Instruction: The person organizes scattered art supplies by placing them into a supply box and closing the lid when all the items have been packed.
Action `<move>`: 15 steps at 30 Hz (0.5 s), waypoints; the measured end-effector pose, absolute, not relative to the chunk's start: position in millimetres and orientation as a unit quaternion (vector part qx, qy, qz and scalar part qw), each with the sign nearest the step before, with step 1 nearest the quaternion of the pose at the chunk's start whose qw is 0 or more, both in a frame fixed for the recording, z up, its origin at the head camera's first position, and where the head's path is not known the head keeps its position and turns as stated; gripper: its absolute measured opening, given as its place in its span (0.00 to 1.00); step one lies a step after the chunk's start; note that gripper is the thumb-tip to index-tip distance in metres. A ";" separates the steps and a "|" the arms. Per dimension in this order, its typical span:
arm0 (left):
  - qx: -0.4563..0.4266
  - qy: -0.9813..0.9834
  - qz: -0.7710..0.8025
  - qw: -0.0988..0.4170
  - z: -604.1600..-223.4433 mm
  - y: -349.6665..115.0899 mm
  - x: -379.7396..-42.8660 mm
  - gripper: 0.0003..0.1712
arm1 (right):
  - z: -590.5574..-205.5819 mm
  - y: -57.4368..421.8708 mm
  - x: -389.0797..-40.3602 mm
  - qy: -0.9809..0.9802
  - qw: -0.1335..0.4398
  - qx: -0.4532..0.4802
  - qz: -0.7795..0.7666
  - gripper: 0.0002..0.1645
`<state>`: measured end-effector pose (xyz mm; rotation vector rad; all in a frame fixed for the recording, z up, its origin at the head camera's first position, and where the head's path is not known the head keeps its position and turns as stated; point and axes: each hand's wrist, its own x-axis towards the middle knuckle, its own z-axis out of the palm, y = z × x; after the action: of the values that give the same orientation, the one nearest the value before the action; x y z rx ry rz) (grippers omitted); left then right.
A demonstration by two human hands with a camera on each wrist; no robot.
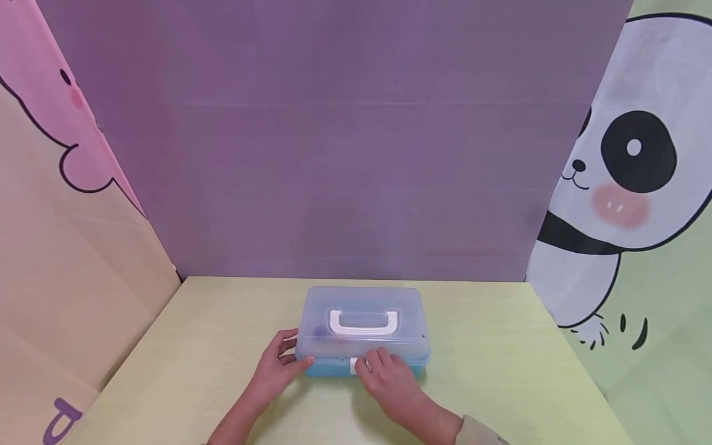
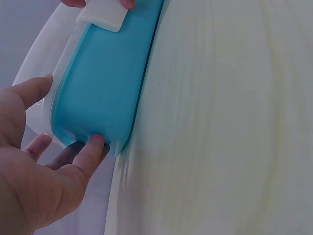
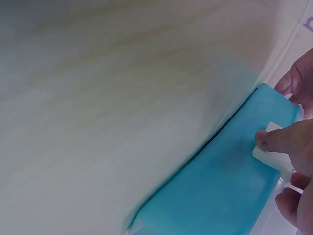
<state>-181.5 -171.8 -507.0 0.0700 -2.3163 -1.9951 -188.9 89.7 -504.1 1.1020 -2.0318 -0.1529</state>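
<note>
A plastic storage box [image 1: 328, 369] with a light-blue base and a clear, lidded top stands on the table, its lid down. A white carry handle [image 1: 364, 330] lies on the lid. My left hand [image 1: 276, 364] grips the box's left end, thumb at the front corner by the lid's rim and fingertips against the blue side [image 2: 100, 98]. At the middle of the front, my right hand [image 1: 389, 380] pinches the white latch [image 3: 269, 155], its thumb pressed on the latch's face and the other fingers over the lid's edge. Part of the latch is hidden behind the thumb.
The pale yellow table [image 1: 489, 371] runs back to a purple panel [image 1: 345, 154]. Side panels stand at left and right, the right one with a printed panda [image 1: 628, 216]. The box sits near the middle of the table.
</note>
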 end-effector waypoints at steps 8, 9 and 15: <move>0.017 -0.751 -0.659 0.043 -506.5 -171.1 -181.7 0.36 | -504.2 88.9 -186.2 -0.821 0.381 0.424 -0.027 0.08; 0.015 -0.751 -0.658 0.045 -506.7 -171.1 -181.7 0.36 | -503.7 88.5 -185.2 -0.826 0.374 0.420 -0.023 0.06; 0.019 -0.757 -0.651 0.046 -507.4 -172.0 -182.2 0.37 | -497.7 87.3 -175.3 -0.865 0.312 0.393 0.003 0.21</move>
<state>-182.2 -172.0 -507.4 0.0582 -2.3121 -1.9881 -175.3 87.3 -497.7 1.0367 -2.2831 0.0082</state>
